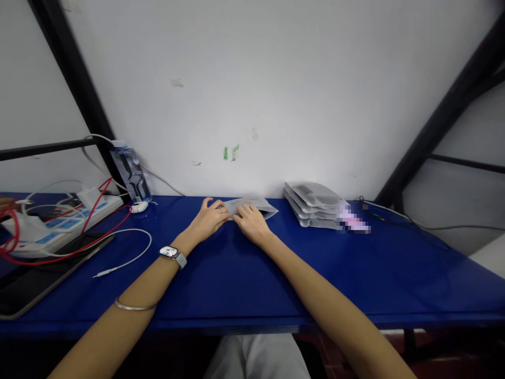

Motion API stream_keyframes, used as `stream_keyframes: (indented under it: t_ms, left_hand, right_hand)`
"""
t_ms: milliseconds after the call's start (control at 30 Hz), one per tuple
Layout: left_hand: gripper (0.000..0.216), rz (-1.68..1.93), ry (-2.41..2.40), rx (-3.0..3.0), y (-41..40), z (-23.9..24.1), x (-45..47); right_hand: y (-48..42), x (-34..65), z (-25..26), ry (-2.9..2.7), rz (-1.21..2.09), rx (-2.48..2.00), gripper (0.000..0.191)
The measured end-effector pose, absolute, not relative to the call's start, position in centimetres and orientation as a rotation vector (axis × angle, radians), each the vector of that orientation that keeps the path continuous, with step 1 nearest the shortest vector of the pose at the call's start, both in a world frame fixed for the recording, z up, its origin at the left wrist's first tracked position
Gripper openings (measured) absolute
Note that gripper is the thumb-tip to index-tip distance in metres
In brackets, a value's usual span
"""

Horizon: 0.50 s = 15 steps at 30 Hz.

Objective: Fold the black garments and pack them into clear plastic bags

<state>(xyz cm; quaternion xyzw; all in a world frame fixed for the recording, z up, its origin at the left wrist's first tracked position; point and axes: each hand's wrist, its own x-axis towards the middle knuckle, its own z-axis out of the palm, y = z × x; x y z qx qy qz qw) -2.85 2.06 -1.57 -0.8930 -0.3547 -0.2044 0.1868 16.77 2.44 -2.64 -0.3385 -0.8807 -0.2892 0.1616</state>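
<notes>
Tablet (39, 284), cables (136, 256), fingers (244, 210) on packet (263, 206), stack (315, 208)

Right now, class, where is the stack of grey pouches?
In the head view, the stack of grey pouches lies on the blue table against the wall, just right of the right hand.

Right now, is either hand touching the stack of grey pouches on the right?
No, both the left hand and right hand are on a single flat pouch, the stack lying apart.

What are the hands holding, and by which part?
A flat packet, pressed on the table: left hand at its left end, right hand on its near edge.
</notes>
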Motion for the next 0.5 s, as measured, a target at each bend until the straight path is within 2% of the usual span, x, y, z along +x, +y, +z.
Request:
stream_keyframes:
  t_ms: [300,500]
  left_hand:
    - [0.016,-0.498,-1.229,-2.375,3.3,-1.9,-6.1]
    - [0.018,-0.504,-1.42,-2.286,3.8,-2.2,-7.5]
  right_hand:
    - [3.7,22.3,-2.2,-2.434,-0.765,-1.324,0.017]
    - [3.8,23.3,-2.2,-2.424,-0.764,-1.289,0.014]
